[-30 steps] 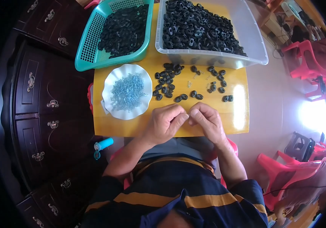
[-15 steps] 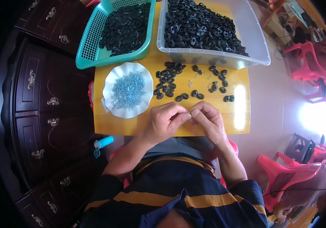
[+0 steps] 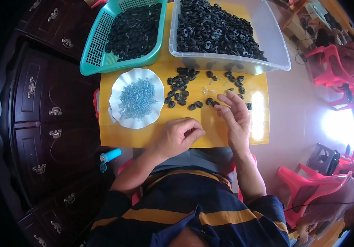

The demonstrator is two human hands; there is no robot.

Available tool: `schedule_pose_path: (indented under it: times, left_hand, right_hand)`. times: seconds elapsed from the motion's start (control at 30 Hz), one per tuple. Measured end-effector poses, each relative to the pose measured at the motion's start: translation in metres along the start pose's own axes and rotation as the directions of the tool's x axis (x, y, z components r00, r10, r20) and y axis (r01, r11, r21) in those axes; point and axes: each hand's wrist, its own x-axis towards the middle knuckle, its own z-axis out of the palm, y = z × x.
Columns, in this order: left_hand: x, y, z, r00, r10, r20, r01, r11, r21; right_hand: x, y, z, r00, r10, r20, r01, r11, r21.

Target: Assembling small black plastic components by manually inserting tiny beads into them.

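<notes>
My left hand [image 3: 179,136] rests curled near the front edge of the yellow board [image 3: 144,136], fingers closed as if pinching something small that I cannot see. My right hand [image 3: 235,115] reaches forward with fingers spread, its tips touching the loose black ring-shaped parts [image 3: 183,92] scattered on the board. A white scalloped plate [image 3: 121,88] with a heap of small pale-blue pieces [image 3: 137,99] lies left of the hands.
A teal mesh basket [image 3: 96,53] and a clear plastic tub [image 3: 267,37], both full of black parts, stand at the board's far side. Dark wooden drawers [image 3: 41,107] are on the left, red plastic chairs [image 3: 329,70] on the right. A blue cylinder [image 3: 110,155] lies below the board.
The hands, held together at the board's front edge before, have separated. My right hand has moved forward to the loose black parts and spread its fingers; the left stayed curled.
</notes>
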Motion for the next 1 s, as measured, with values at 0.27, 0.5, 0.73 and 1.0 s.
schedule_pose_path:
  times: [0.27, 0.5, 0.73, 1.0]
  left_hand:
    - [-0.005, -0.003, -0.004, 0.990, -0.137, 0.031, 0.137, 0.991, 0.004]
    - [-0.005, -0.017, -0.001, 0.996, -0.076, -0.042, 0.077, 0.997, 0.004]
    - [-0.006, -0.017, 0.000, 0.997, -0.048, -0.053, 0.047, 0.999, -0.016]
    - [-0.006, -0.017, 0.000, 0.998, -0.061, -0.032, 0.061, 0.998, -0.020]
  right_hand:
    - [0.004, -0.002, -0.012, 0.999, -0.051, -0.006, 0.050, 0.996, -0.074]
    - [0.010, -0.002, -0.015, 0.964, -0.264, -0.025, 0.212, 0.824, -0.526]
    - [0.007, -0.002, -0.004, 0.929, -0.328, 0.171, 0.288, 0.351, -0.891]
    - [0.008, 0.005, -0.001, 0.935, -0.283, 0.212, 0.283, 0.242, -0.928]
